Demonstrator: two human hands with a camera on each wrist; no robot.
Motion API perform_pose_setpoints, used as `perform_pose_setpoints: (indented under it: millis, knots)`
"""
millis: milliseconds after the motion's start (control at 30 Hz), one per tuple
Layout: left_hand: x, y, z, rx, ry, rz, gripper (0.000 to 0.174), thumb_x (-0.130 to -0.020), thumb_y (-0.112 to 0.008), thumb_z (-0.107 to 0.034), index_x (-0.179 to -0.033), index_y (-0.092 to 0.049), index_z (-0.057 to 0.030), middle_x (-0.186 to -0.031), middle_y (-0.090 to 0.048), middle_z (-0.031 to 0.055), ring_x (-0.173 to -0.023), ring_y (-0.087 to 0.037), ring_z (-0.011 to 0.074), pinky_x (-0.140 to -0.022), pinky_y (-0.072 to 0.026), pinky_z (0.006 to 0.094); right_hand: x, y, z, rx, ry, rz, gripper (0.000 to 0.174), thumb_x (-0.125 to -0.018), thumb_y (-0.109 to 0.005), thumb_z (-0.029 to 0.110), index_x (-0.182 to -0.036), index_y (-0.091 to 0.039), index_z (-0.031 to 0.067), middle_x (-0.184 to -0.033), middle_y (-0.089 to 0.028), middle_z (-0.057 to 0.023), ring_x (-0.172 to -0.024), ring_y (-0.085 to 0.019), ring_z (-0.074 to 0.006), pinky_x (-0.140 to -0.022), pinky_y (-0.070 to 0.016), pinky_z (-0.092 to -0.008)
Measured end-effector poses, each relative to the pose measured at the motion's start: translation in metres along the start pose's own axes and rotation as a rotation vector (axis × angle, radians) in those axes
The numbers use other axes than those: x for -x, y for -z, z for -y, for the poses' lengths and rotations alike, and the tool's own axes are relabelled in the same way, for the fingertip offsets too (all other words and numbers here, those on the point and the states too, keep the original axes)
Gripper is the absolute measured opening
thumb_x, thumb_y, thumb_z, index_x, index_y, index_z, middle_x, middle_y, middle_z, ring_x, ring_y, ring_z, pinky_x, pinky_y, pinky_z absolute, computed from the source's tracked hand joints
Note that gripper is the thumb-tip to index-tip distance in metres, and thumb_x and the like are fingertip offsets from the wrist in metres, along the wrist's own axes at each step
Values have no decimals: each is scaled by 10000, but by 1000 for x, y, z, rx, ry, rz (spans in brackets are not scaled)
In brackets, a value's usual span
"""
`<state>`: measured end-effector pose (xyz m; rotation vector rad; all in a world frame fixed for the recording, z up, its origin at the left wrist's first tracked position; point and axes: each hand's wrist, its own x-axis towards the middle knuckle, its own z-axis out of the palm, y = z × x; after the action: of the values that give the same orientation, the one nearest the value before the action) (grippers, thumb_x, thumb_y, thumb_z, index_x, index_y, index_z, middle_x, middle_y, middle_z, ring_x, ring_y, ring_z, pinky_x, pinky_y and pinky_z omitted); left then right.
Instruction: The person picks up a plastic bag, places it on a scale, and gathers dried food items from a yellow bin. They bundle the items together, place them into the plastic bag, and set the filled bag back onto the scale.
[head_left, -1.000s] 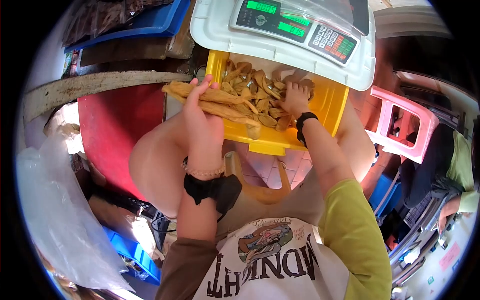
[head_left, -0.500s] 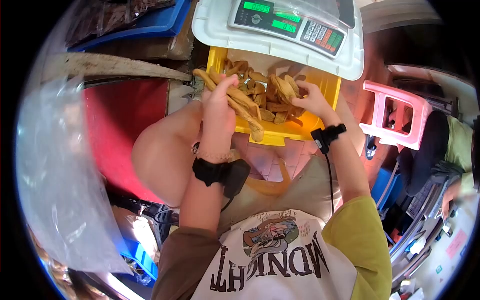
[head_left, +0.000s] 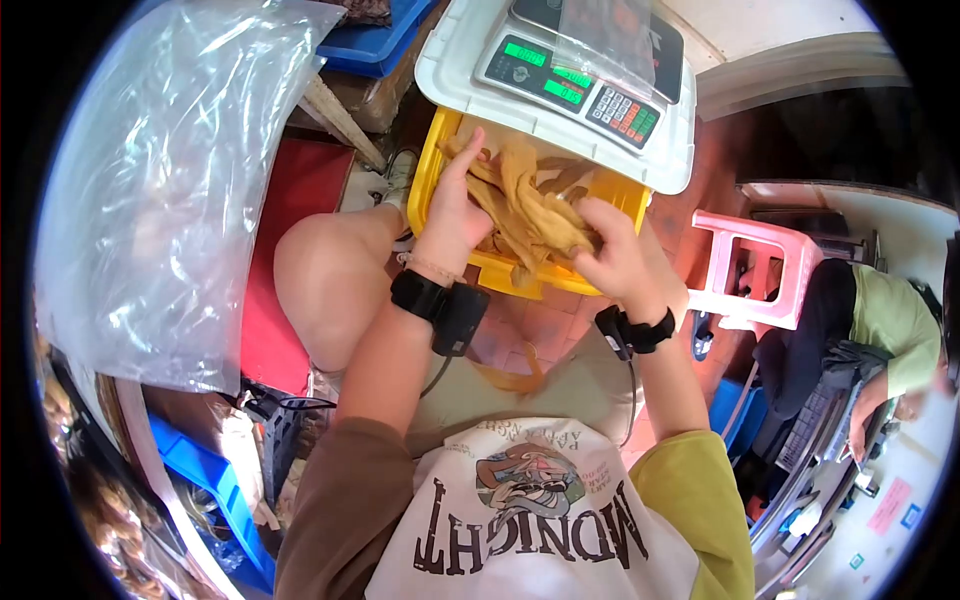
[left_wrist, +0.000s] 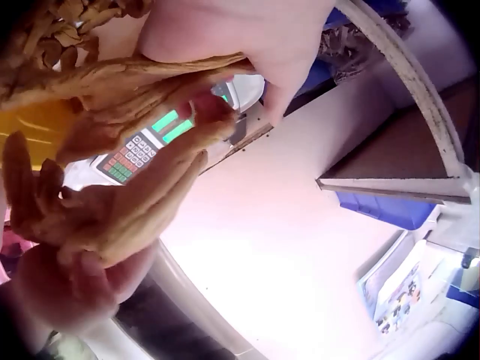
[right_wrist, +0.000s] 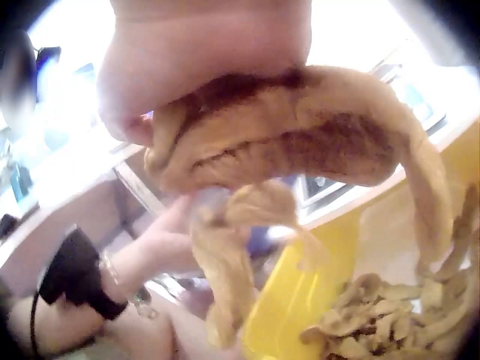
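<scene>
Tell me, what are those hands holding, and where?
Both hold a bundle of dried tan strips above the yellow bin: the left hand grips its left side, the right hand its right side.

White T-shirt (head_left: 530, 520), black lettering, cartoon print; left sleeve (head_left: 330, 500) brown, right sleeve (head_left: 700, 500) olive. Black cabled wrist units (head_left: 445, 308) behind left grip (head_left: 455, 215) and right grip (head_left: 615, 260); beaded bracelet (head_left: 430, 268) at left grip.

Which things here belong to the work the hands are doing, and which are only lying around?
In use:
left hand and right hand, both holding dried strips
yellow bin beneath them
probably the lit scale

Lying about:
plastic bag
pink stool
blue crate
</scene>
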<state>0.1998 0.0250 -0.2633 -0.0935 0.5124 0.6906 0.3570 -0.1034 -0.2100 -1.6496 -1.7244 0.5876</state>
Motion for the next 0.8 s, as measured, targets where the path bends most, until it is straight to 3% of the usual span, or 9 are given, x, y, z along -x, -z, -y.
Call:
perform_pose_setpoints:
  millis: [100, 233, 400, 433, 500, 567, 633, 733, 800]
  knots:
    - [3, -4, -4, -20, -99, 32, 322, -873, -643, -196, -1138, -538, -48, -1095, -587, 85, -1040, -562, 245, -937, -453, 404, 4, -3, -1, 114, 3, 20, 307, -588, -590, 168, -853, -570, 14, -696, -506, -177, -657, -510, -365, -597, -434, -407]
    - [2, 2, -3, -80, -157, 44, 318, -856, -652, -165, -1127, -540, -41, -1077, -592, 89, -1018, -572, 252, -918, -464, 403, 5, -5, -10, 227, 0, 22, 278, -589, -592, 167, -825, -572, 20, -640, -495, -174, -608, -513, -353, -556, -431, -404]
    - [4, 0, -7, -51, -59, 86, 281, -856, -573, -129, -1103, -541, 1, -1055, -601, 144, -1008, -581, 281, -920, -466, 421, 7, -7, -21, 277, -39, 10, 315, -594, -602, 172, -867, -583, 18, -639, -513, -184, -613, -525, -361, -558, -441, -407]
    - [5, -4, -9, -50, -58, 84, 281, -856, -573, -129, -1103, -541, 1, -1055, -601, 144, -1008, -581, 281, -920, -466, 421, 8, -8, -23, 214, -89, 11, 331, -607, -606, 169, -901, -591, 18, -648, -528, -180, -613, -545, -332, -562, -447, -387]
    - [7, -10, -11, -37, 151, 197, 312, -875, -532, -167, -1116, -527, 30, -1079, -597, 154, -1034, -577, 280, -943, -449, 429, 11, -10, -28, 151, -140, 18, 348, -620, -610, 165, -935, -599, 17, -657, -542, -176, -612, -565, -304, -565, -454, -366]
    - [6, -12, -8, -31, 161, 173, 337, -895, -497, -204, -1125, -527, 41, -1106, -588, 182, -1046, -571, 298, -949, -446, 437, 13, -11, -35, -127, -317, 44, 331, -677, -609, 137, -977, -600, -4, -690, -589, -128, -621, -587, -199, -575, -458, -318]
    - [3, -8, -8, -24, 165, 151, 371, -915, -462, -241, -1133, -527, 52, -1134, -579, 210, -1057, -566, 316, -956, -443, 445, 17, -17, -46, -236, -309, 12, 296, -726, -619, 139, -981, -602, -11, -706, -596, -94, -610, -569, -155, -563, -452, -293]
    - [-4, -2, -12, -63, 45, 213, 347, -922, -495, -215, -1163, -523, 31, -1150, -578, 182, -1070, -560, 298, -968, -433, 430, 19, -21, -52, -379, -378, -62, 258, -811, -636, 162, -994, -607, -16, -742, -610, -42, -606, -549, -94, -553, -449, -254]
    - [-3, -5, -18, 49, -203, 122, 302, -900, -594, -213, -1119, -540, -11, -1053, -601, 139, -1018, -582, 252, -931, -451, 395, 21, -18, -60, -408, -456, -110, 256, -846, -644, 184, -1004, -610, -14, -762, -616, -24, -613, -547, -78, -555, -451, -239]
